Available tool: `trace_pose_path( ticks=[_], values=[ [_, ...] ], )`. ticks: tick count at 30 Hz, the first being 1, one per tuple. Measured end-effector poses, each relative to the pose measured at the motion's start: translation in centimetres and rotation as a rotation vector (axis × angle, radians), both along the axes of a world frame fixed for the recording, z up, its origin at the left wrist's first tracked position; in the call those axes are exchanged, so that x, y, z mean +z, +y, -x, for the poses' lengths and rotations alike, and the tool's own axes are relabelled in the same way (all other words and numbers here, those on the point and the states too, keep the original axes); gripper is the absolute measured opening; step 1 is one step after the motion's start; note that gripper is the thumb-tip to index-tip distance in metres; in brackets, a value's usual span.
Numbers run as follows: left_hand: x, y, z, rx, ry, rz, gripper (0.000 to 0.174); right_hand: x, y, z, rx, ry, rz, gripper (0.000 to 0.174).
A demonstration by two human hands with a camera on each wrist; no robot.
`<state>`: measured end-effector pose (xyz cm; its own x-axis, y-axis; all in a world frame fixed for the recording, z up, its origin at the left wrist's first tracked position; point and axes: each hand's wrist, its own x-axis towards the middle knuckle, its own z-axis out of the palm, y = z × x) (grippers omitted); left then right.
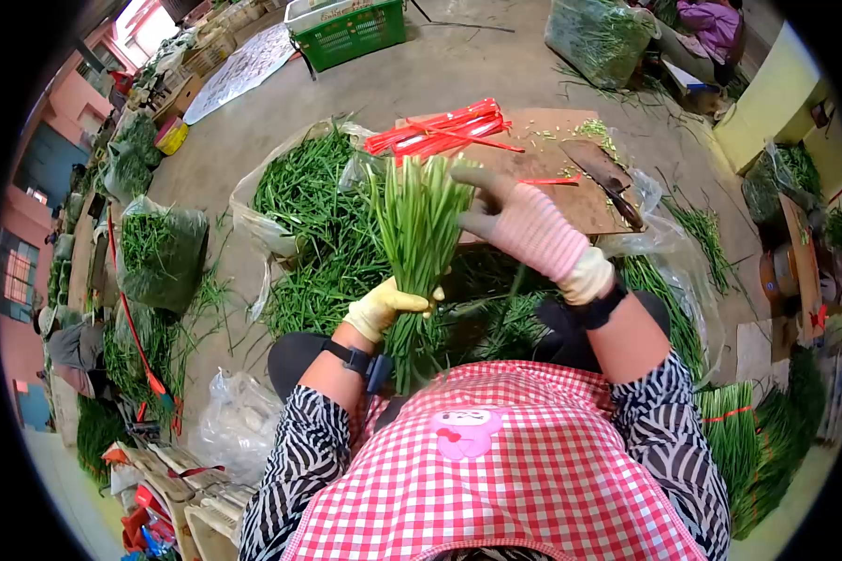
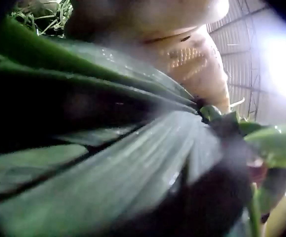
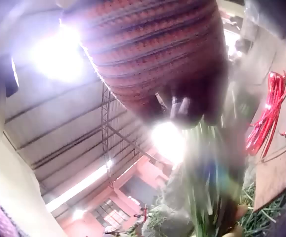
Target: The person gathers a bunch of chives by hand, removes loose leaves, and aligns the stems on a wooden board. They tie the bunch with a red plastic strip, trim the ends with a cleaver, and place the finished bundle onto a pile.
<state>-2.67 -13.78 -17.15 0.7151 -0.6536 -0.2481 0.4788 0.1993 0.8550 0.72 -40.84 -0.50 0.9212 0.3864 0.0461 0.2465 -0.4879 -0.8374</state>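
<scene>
An upright bunch of garlic chives [image 1: 419, 220], pale cut ends at the top, stands over the person's lap. The left hand [image 1: 388, 307], in a pale yellow glove, grips it round the lower part, thumb across the front. Close up in the left wrist view are broad green leaves [image 2: 148, 158] below the gloved fingers. The right hand [image 1: 533, 224], in a pink glove with grey fingertips, is at the upper right of the bunch, its fingers spread apart. From the right wrist, that glove [image 3: 153, 54] overlaps the top of the bunch [image 3: 212, 182].
Ahead lies a wooden board [image 1: 552, 140] with red ties [image 1: 449, 131], a knife [image 1: 613, 182] and trimmed bits. Loose chives [image 1: 313, 201] fill an opened plastic bag at the left. A green crate [image 1: 351, 35] stands farther back. Tied bunches [image 1: 730, 430] lie at right.
</scene>
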Motion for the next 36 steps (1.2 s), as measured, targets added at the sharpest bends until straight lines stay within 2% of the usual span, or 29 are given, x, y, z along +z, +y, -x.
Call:
trace_pose_path(
  ticks=[2, 5, 7, 9, 11, 12, 13, 14, 15, 17, 19, 20, 21, 23, 25, 27, 28, 31, 32, 33, 35, 36],
  values=[
    [-0.1, -0.6, 0.0, -0.044, -0.015, -0.025, 0.082, -1.3, 1.6, -1.5, -0.029, -0.103, 0.020, 0.041],
    [0.5, -0.9, 0.1, -0.086, -0.016, -0.052, 0.083, -2.6, 1.7, -3.1, 0.061, -0.113, 0.060, 0.032],
    [0.7, -0.7, 0.0, -0.072, -0.008, -0.070, 0.084, -1.3, 1.0, -3.0, -0.037, 0.322, -0.142, 0.029],
    [0.8, -0.6, -0.1, -0.041, 0.002, -0.036, 0.079, -1.3, -0.4, -3.0, -0.034, 0.181, -0.061, 0.026],
    [0.9, -0.4, -0.1, 0.012, 0.002, -0.030, 0.076, -2.3, -2.1, -3.0, -0.080, 0.278, -0.288, 0.028],
    [0.6, -0.1, -0.3, 0.017, -0.007, -0.026, 0.072, -1.2, -2.9, -2.5, -0.155, 0.324, -0.321, 0.029],
    [0.4, 0.1, -0.5, 0.015, -0.042, -0.013, 0.069, -0.5, -3.5, -2.0, -0.229, 0.332, -0.492, 0.031],
    [1.0, 0.1, -0.4, 0.030, -0.024, -0.049, 0.067, 0.0, -4.9, -1.7, -0.286, 0.226, -0.477, 0.032],
    [1.7, 0.0, -0.3, 0.045, -0.006, -0.082, 0.066, -0.5, -6.7, -2.3, -0.300, 0.234, -0.618, 0.033],
    [0.8, 0.2, -0.5, 0.071, -0.016, -0.095, 0.060, 0.5, -9.8, -1.4, -0.294, 0.253, -0.659, 0.028],
    [0.1, 0.2, -0.6, 0.097, -0.045, -0.121, 0.055, 3.6, -9.1, -0.1, -0.031, 0.343, 0.023, 0.031],
    [-0.1, 0.1, -0.7, 0.104, -0.069, -0.141, 0.052, 4.8, -7.2, 0.6, 0.183, 0.306, 0.244, 0.037],
    [-0.4, -0.2, -0.8, 0.105, -0.091, -0.161, 0.049, 4.8, -5.3, 0.9, 0.262, 0.175, 0.357, 0.040],
    [-1.0, -0.6, -1.0, 0.078, -0.104, -0.196, 0.044, 2.9, -1.9, 0.4, 0.229, -0.188, 0.169, 0.041],
    [0.1, -1.3, -0.6, 0.069, -0.084, -0.229, 0.042, 2.0, 1.3, -0.8, 0.178, -0.562, 0.301, 0.044],
    [0.0, -1.5, -0.6, 0.018, -0.107, -0.249, 0.041, 0.9, 3.8, -2.4, 0.231, -0.946, 0.464, 0.052],
    [-0.4, -1.7, -0.5, 0.010, -0.109, -0.253, 0.041, -0.4, 4.6, -3.3, 0.257, -0.981, 0.458, 0.039],
    [-0.6, -1.9, -0.3, -0.023, -0.132, -0.250, 0.046, -1.6, 4.3, -5.2, 0.440, -0.850, 0.647, 0.023],
    [-0.6, -1.9, -0.2, -0.025, -0.122, -0.235, 0.046, -1.6, 3.8, -5.8, 0.410, -0.757, 0.666, 0.012],
    [-0.7, -1.9, 0.0, -0.023, -0.109, -0.218, 0.047, -1.9, 2.8, -6.1, 0.284, -0.765, 0.602, 0.014],
    [-1.0, -1.7, 0.1, -0.031, -0.148, -0.257, 0.048, 0.5, 0.9, -5.2, 0.098, -0.659, 0.157, 0.018],
    [-0.5, -1.6, 0.0, -0.049, -0.129, -0.271, 0.048, 1.3, -0.3, -4.6, 0.035, -0.449, -0.011, 0.019]
  ],
)
